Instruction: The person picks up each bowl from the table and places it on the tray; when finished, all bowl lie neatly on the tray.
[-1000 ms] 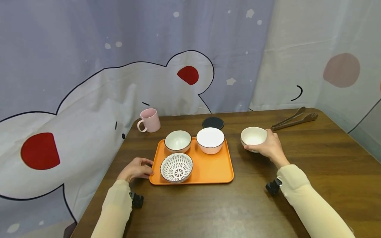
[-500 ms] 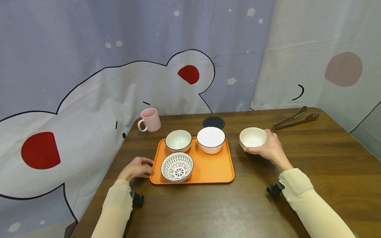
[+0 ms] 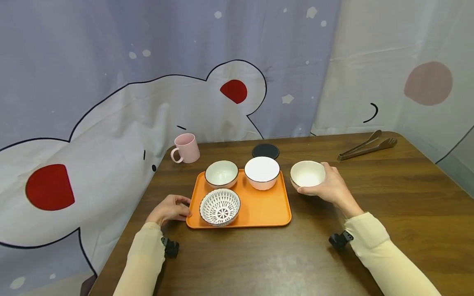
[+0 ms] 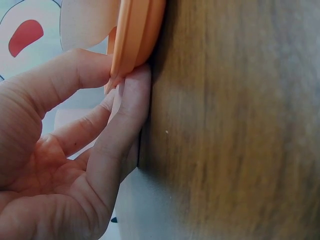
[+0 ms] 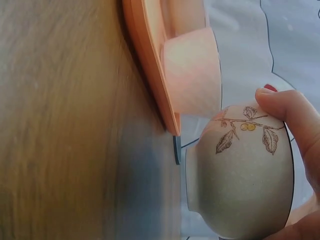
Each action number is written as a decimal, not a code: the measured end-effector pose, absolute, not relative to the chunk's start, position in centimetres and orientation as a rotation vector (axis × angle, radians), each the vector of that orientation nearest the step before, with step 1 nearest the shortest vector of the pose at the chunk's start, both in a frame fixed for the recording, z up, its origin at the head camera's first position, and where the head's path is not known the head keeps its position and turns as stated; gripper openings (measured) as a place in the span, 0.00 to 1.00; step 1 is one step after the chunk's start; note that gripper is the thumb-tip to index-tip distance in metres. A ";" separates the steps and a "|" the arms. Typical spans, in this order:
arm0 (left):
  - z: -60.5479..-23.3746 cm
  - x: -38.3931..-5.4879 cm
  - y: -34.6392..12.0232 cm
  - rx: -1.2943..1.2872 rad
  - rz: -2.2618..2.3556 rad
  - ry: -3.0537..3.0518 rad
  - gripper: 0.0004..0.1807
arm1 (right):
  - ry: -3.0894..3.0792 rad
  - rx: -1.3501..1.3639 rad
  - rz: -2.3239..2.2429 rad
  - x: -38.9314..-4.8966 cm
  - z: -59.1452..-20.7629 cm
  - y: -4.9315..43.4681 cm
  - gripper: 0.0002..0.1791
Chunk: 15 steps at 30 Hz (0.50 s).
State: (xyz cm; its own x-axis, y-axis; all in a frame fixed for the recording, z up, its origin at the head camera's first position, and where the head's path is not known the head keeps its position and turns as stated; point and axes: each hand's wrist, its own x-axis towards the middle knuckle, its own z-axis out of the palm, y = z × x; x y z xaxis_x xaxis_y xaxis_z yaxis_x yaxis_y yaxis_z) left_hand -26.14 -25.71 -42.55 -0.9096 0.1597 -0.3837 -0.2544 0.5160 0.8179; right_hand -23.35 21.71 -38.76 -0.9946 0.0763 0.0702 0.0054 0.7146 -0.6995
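At the left end of an orange tray, my left hand pinches the rim; in the left wrist view the thumb lies on the rim and fingers reach under it. My right hand grips a cream bowl by its side, held upright just right of the tray. Leaves and yellow berries decorate this bowl's outside in the right wrist view, where its foot shows a little off the table. On the tray sit a pale green bowl, a white bowl and a black-and-white patterned bowl.
A pink mug stands at the back left of the wooden table. Behind the tray lies a round black coaster. Metal tongs rest at the back right, and a printed curtain hangs behind the table.
My right hand has carried the cream bowl left and slightly toward me, closer to the tray. The left hand stays at the tray's edge, and the tray and its bowls have not moved.
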 end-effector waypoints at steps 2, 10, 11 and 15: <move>-42.5 -26.1 -25.7 -0.081 1.366 2.351 0.28 | -2.823 -0.058 1.146 -23.2 -38.7 21.5 0.65; -42.4 -26.1 -25.7 -0.082 1.352 2.357 0.28 | -2.831 -0.016 1.140 -22.4 -38.6 20.8 0.62; -42.4 -26.1 -25.7 -0.082 1.352 2.356 0.28 | -2.831 -0.008 1.140 -22.3 -38.6 20.8 0.62; -42.4 -26.1 -25.7 -0.081 1.353 2.355 0.28 | -2.835 0.026 1.141 -22.0 -38.7 20.4 0.61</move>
State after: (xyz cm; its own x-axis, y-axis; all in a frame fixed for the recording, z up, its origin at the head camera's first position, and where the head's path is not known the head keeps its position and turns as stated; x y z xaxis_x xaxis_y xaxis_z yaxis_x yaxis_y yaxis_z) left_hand -26.09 -25.66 -42.43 -0.9095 0.1560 -0.3853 -0.2543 0.5243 0.8127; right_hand -22.01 20.41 -38.66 -0.9962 0.0158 0.0854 -0.0478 0.7217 -0.6905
